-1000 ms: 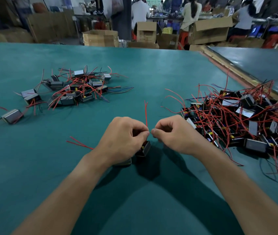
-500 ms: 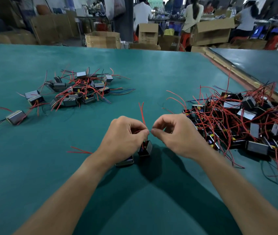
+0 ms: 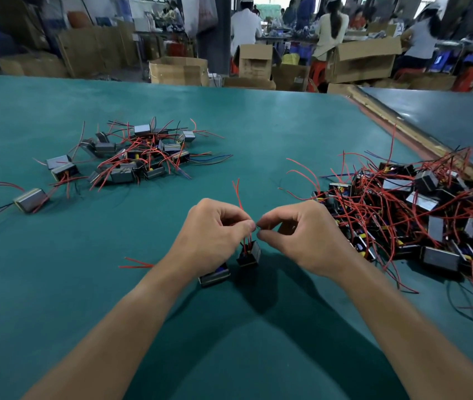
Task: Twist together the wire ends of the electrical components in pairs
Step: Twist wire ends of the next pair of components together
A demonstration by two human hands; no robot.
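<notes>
My left hand (image 3: 215, 238) and my right hand (image 3: 301, 238) meet fingertip to fingertip above the green table (image 3: 258, 134). Both pinch the bare ends of thin red wires (image 3: 238, 194) between thumb and forefinger. From those wires a small black component (image 3: 249, 255) hangs just below my fingers. A second component (image 3: 214, 277) lies under my left hand, partly hidden by it. Two red wire ends stick up behind my left hand.
A big tangled heap of components with red wires (image 3: 414, 215) lies at the right. A smaller pile (image 3: 134, 157) sits at the far left, with one stray component (image 3: 30, 200) nearer me. Cardboard boxes (image 3: 177, 71) and people stand beyond the table's far edge.
Both hands stay pinched together at the same spot. The hanging component has swung slightly and the upright red wire ends have shifted a little to the left.
</notes>
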